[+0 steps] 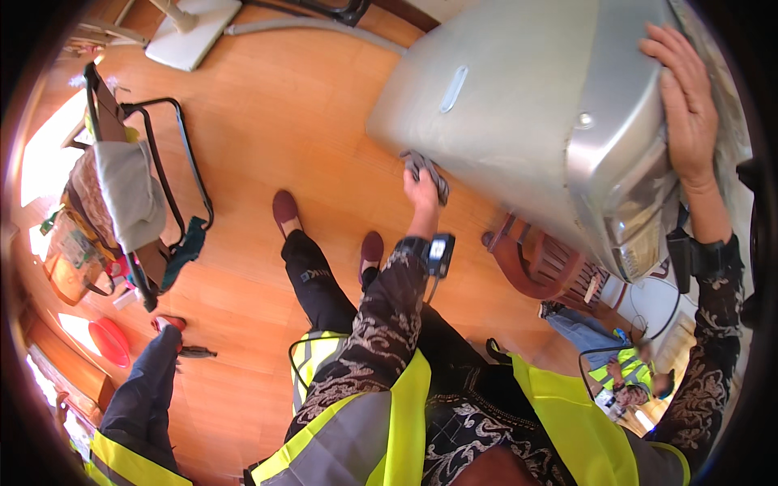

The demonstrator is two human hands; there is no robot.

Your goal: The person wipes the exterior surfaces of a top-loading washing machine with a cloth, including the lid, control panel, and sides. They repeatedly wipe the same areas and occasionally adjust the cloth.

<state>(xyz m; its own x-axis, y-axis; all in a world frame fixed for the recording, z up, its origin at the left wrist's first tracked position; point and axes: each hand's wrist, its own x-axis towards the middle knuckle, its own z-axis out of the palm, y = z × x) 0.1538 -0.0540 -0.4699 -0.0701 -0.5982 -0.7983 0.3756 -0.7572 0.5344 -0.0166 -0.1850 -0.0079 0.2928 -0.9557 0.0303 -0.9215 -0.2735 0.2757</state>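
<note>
A tall silver-grey metal appliance (504, 109), apparently a washing machine, fills the upper right. My left hand (422, 187) grips a crumpled grey cloth (428, 173) beside the lower edge of its side panel. Whether the cloth touches the metal cannot be told. My right hand (693, 109) rests on the appliance's top edge, holding nothing, with the thumb side towards the panel. A small recessed handle (453, 89) shows on the side panel. Dark devices with cables are strapped to both my wrists.
A grey hose (316, 25) runs along the wooden floor (243, 140) behind the appliance. A slatted wooden chair (541, 261) stands close by on the right. On the left are a folding chair (124, 194) with cloths, a red basin (109, 342) and a person's leg (143, 376). Another person (626, 364) sits at right.
</note>
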